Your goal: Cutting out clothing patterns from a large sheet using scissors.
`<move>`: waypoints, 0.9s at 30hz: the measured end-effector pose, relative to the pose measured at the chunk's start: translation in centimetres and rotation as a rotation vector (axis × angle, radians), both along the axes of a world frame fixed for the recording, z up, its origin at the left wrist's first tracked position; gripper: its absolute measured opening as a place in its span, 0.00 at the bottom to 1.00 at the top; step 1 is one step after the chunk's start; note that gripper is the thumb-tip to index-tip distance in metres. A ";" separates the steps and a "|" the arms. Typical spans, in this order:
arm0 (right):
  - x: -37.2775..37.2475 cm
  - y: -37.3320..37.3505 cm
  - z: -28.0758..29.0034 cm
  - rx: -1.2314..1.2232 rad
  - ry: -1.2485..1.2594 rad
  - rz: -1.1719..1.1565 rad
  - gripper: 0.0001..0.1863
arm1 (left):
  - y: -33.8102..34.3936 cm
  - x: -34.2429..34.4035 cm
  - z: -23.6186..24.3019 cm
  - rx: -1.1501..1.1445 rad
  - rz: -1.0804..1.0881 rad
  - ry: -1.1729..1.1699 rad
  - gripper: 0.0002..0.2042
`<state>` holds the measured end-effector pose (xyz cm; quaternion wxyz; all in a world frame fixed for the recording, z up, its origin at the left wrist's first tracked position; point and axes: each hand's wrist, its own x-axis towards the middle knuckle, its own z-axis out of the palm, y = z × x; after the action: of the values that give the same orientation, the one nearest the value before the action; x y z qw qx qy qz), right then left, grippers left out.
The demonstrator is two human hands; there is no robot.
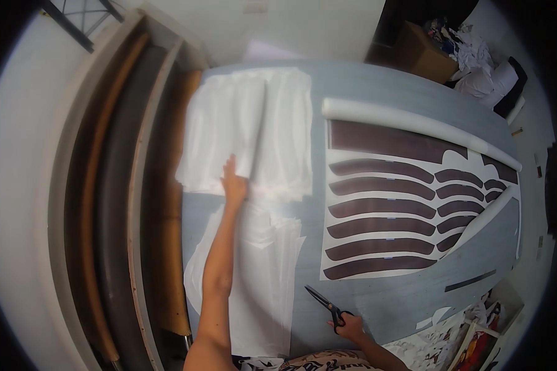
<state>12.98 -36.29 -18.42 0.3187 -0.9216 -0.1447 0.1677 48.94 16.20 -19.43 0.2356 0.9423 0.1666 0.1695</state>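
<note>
My left hand [234, 187] reaches out over a stack of white sheets [284, 130] on the far left of the table. Its fingers are spread and touch the top sheet, beside a raised, curled fold [254, 117]. Whether any of the sheet is pinched cannot be made out. Near the front edge, my right hand [351, 328] grips black-handled scissors [328, 309], their dark blades pointing up and left over the table. A second pile of white sheets [269, 266] lies under my left forearm, with uneven edges.
A white sheet with dark curved strips [380, 209] covers the table's right, a rolled part [414, 127] along its far edge. A dark strip [470, 281] and white scraps [433, 318] lie near right. Shelves with long rolls [130, 185] border the left. A cardboard box [424, 52] stands far right.
</note>
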 end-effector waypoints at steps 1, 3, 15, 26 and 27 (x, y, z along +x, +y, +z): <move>0.0 0.0 0.0 0.022 -0.007 0.009 0.29 | -0.4 1.0 0.2 -0.217 0.108 0.014 0.39; -0.1 -0.1 -0.2 0.034 -0.014 -0.005 0.29 | -1.3 2.8 0.9 -0.371 0.177 -0.222 0.37; -0.7 -1.0 -1.0 0.050 -0.036 0.022 0.29 | -6.0 -7.7 1.7 0.296 -0.519 0.200 0.06; -0.3 -0.4 -0.2 0.023 0.047 -0.013 0.30 | -6.4 6.8 3.6 0.208 -0.050 -0.265 0.28; 0.1 -0.1 0.4 -0.031 0.093 -0.034 0.29 | -6.0 8.1 2.8 0.308 0.106 -0.279 0.31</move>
<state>13.06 -36.36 -17.98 0.3133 -0.9200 -0.1115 0.2073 57.00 10.16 -16.63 0.1005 0.9246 0.1539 0.3337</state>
